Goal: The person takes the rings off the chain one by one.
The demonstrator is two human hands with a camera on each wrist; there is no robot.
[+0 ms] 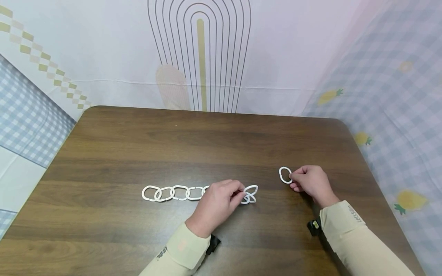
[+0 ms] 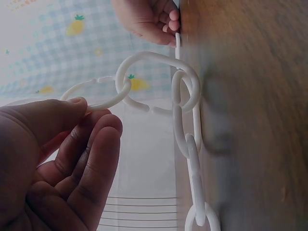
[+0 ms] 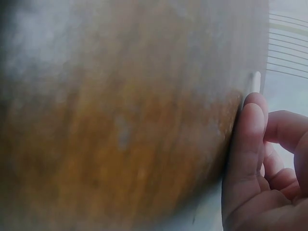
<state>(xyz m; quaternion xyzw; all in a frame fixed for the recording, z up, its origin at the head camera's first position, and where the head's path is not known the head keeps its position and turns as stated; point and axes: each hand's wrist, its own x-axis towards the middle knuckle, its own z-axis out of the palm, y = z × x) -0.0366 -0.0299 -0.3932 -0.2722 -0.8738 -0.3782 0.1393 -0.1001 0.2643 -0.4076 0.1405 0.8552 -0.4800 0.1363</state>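
Note:
A chain of white plastic links (image 1: 180,186) lies in a row across the middle of the table, partly covered by my left hand (image 1: 215,206). That hand pinches the chain's right end link (image 2: 110,102) between thumb and fingers. In the left wrist view the pinched link is raised, and the link hooked to it (image 2: 149,54), which has a small gap in its side, tilts up from the table. Farther right, my right hand (image 1: 312,182) pinches a single loose white link (image 1: 280,176) by its right side, close over the wood. Only the link's edge (image 3: 256,82) shows in the right wrist view.
The brown wooden table (image 1: 114,142) has rounded far corners. A pale patterned cloth (image 1: 283,46) hangs behind its far edge, and blue checked cloth (image 1: 407,153) with pineapples runs along the right side. Dark wrist devices (image 1: 213,244) sit at both cuffs.

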